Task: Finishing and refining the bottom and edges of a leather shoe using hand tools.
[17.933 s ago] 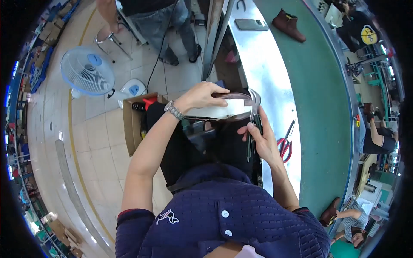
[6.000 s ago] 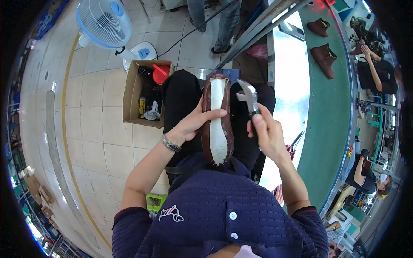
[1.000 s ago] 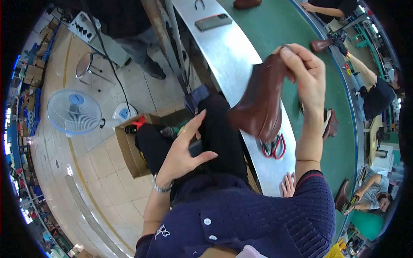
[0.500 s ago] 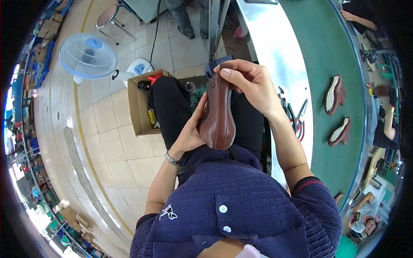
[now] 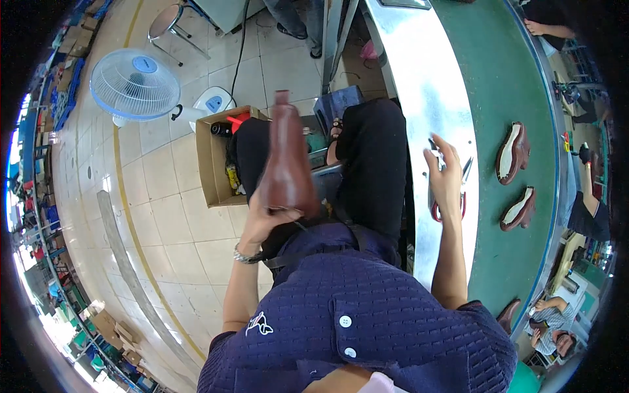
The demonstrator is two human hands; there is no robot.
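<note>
Left hand (image 5: 265, 219): at about 7 o'clock from centre, above the lap; fingers curled around the lower end of the brown shoe upper (image 5: 286, 164), clamped on it.
Brown shoe upper: held upright over the lap, narrow end pointing to 12 o'clock, just right of the cardboard box (image 5: 216, 160).
Right hand (image 5: 445, 177): at 3 o'clock on the metal bench edge (image 5: 419, 98); fingers loosely spread, tips touching the red-handled pliers (image 5: 452, 196); whether gripping them, cannot tell.
Red-handled pliers: flat on the metal strip, under and beside the right hand.
Green belt (image 5: 511, 85): right of the metal strip; two lasted shoes (image 5: 514, 154) lying on it at 3 o'clock, well apart from the hand.
Floor: white fan (image 5: 134, 82) at 10 o'clock, stool (image 5: 171, 19) at 11 o'clock.
</note>
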